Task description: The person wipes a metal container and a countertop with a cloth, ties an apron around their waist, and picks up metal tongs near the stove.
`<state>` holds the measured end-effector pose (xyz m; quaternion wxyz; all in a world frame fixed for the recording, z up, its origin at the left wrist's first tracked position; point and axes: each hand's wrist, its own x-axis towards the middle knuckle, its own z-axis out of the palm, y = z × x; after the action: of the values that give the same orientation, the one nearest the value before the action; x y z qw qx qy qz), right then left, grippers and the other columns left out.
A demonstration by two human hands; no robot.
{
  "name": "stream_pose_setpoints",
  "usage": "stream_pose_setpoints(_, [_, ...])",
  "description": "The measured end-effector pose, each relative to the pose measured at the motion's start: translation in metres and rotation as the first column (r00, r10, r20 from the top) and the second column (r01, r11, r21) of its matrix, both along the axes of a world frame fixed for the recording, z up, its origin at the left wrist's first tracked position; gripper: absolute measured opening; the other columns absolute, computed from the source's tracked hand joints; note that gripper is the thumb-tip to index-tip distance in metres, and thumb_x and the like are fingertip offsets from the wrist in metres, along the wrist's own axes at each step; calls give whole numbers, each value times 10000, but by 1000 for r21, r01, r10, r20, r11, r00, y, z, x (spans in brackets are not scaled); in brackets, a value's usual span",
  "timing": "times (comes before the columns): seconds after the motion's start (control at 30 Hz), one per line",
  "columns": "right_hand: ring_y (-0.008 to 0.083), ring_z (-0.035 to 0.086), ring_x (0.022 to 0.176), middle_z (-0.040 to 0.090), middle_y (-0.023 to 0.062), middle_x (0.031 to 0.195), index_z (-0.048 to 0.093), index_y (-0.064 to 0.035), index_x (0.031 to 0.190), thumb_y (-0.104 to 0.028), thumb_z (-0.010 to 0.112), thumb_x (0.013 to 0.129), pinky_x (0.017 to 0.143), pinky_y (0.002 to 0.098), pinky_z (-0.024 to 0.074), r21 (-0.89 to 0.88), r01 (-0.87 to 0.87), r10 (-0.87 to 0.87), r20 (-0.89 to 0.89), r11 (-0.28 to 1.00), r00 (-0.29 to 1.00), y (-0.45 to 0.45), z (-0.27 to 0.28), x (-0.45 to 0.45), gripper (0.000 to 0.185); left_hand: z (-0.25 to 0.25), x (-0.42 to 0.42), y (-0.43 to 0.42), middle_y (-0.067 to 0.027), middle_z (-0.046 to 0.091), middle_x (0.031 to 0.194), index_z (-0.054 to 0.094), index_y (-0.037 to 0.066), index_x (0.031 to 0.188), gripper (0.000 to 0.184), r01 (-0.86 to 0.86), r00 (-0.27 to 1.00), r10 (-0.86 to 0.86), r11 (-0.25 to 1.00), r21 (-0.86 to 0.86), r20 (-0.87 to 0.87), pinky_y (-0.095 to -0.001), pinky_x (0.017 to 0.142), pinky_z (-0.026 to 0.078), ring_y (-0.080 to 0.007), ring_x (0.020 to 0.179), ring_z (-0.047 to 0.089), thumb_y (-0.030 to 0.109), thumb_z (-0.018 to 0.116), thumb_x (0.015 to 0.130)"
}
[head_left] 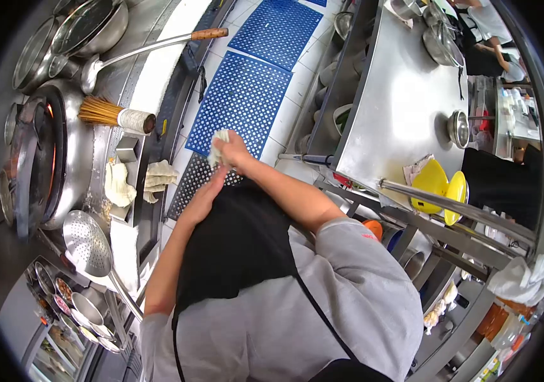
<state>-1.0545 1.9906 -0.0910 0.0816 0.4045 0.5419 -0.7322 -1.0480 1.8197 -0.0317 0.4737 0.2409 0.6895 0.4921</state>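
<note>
At left, a flame (pixel 50 111) glows beside the wok (pixel 38 149); cloth brought near could scorch. The ladle handle (pixel 209 34) juts toward the aisle, where an elbow could knock it. The left hand (pixel 206 195), fingers straight, reaches the right hand (pixel 234 152), which clutches a pale cloth (pixel 216 150) above the blue mat (pixel 240 95); slack fingers could drop it.

Beyond the black apron (pixel 234 242), the right hand (pixel 234 153) is held curled closed, its forearm (pixel 285 183) angled inward. Along the apron's left side, the left forearm (pixel 172 258) is raised, the left hand (pixel 206 196) extended toward the right.
</note>
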Motion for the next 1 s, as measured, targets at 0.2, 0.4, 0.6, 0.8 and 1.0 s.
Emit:
stream_pose_setpoints(0.2, [407,642,950,673,228,994,641,-69,988,-322,595,822,851,475,493,577,-456,334,311,677,890,110,-17,10,306,-29,23,-31,-121,615,1238,508,35,1363,486,-191,973,220,939,-285,72,-275,939,428,-171,1128,568,321,547,972])
stream_pose_setpoints(0.4, [423,639,910,662,253,922,560,-30,1021,-309,568,830,793,492,479,678,-86,146,-33,730,989,168,93,20,339,-101,85,-152,-38,620,805,583,9,1248,421,-489,841,529,649,-582,-117,-240,526,422,-90,636,523,222,600,885])
stream_pose_setpoints(0.6, [334,594,844,594,177,894,511,-8,1014,-146,617,792,752,413,464,933,134,134,-188,335,973,232,141,82,282,-227,143,-293,-171,693,1057,651,-30,1126,374,-277,960,223,668,-691,-170,-354,865,503,-282,1022,655,244,623,873])
stream_pose_setpoints(0.8, [124,508,799,559,77,856,496,-15,993,-50,521,782,701,297,439,457,422,-171,-495,782,852,231,230,143,216,-125,12,-133,-190,691,995,592,-27,1214,455,108,974,-211,740,-663,-77,-334,880,480,-253,962,658,282,596,880])
stream_pose_setpoints(1.0, [112,499,712,568,54,778,528,-34,975,-36,497,766,660,270,439,715,334,-124,-330,615,936,205,260,195,211,-59,-57,36,-162,667,1095,560,1,1276,438,68,950,-103,990,-126,-294,-318,880,482,-232,990,638,215,625,900])
